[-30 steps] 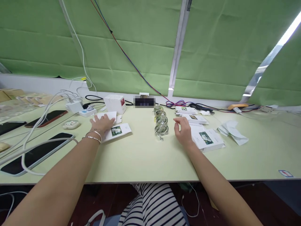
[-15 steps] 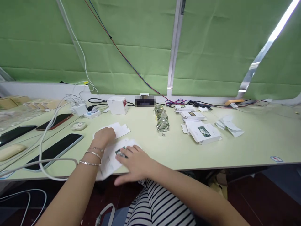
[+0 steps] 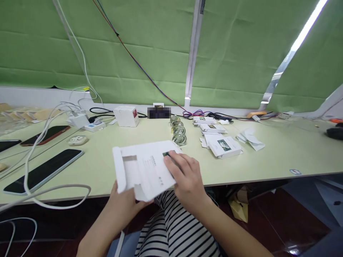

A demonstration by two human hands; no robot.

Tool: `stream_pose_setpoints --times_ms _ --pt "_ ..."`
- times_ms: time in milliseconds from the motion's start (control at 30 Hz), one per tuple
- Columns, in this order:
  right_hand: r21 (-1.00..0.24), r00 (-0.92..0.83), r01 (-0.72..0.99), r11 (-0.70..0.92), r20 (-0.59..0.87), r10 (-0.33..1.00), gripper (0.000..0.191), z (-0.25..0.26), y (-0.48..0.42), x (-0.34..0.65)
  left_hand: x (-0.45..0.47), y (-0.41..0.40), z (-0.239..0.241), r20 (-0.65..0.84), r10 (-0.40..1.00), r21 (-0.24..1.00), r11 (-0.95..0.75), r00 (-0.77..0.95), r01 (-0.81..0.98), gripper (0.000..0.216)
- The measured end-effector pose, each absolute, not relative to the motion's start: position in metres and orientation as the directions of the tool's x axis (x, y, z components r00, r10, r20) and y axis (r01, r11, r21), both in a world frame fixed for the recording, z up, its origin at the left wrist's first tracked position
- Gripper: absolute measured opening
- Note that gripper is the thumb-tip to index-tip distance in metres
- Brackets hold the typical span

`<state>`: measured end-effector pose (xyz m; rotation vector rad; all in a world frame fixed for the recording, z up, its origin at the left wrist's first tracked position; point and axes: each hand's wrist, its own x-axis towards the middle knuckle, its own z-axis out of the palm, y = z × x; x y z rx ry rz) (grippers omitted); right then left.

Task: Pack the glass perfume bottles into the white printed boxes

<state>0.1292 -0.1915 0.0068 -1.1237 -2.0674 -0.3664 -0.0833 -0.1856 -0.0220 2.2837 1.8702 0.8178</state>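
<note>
A white, partly flattened cardboard box [image 3: 150, 166] with printed text and a dark green picture is held over the front edge of the table, its end flap standing up on the left. My left hand [image 3: 127, 201] grips it from below at the near left side, most of the fingers hidden beneath. Curled over its right end, my right hand [image 3: 186, 173] covers part of the picture. Beyond the box lies a row of coiled cables [image 3: 178, 131]. Similar white boxes with pictures, such as this one [image 3: 229, 148], lie to the right.
Crumpled white paper [image 3: 251, 138] lies right of the boxes. At left are a phone [image 3: 45, 171], an earbud case [image 3: 77, 140] and a loose white cable [image 3: 29, 178]. A white cube-shaped box [image 3: 125, 116] stands near the back, beside a power strip [image 3: 95, 126].
The white box has been raised off the table and moved right. My left hand has shifted underneath it, and my right hand, which was spread on top, now grips its right end.
</note>
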Motion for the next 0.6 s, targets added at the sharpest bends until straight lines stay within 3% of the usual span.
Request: stream_pose_setpoints --times_ms 100,233,367,500,600 --pt "-0.112 -0.516 0.769 0.629 0.471 0.715 0.047 0.003 -0.185 0.108 -0.084 -0.196 -0.037 0.315 0.923 0.381 -0.337 0.221 0.861 0.042" --pt "-0.142 -0.618 0.726 0.673 0.295 0.729 0.062 -0.023 -0.189 0.097 -0.098 -0.207 -0.051 0.436 0.899 0.435 -0.247 0.037 0.866 0.025" --pt "-0.027 -0.599 0.765 0.643 0.337 0.726 0.049 -0.038 -0.199 0.105 -0.108 -0.221 -0.050 0.495 0.855 0.517 -0.149 -0.153 0.843 0.023" --pt "0.071 -0.589 0.773 0.631 0.451 0.670 0.043 -0.048 -0.215 0.133 -0.110 -0.224 -0.044 0.434 0.884 0.532 -0.094 -0.176 0.841 0.030" --pt "0.076 -0.483 0.841 0.535 0.549 0.682 0.037 -0.057 -0.230 0.175 -0.116 -0.221 -0.047 0.396 0.901 0.535 -0.072 -0.174 0.842 0.035"
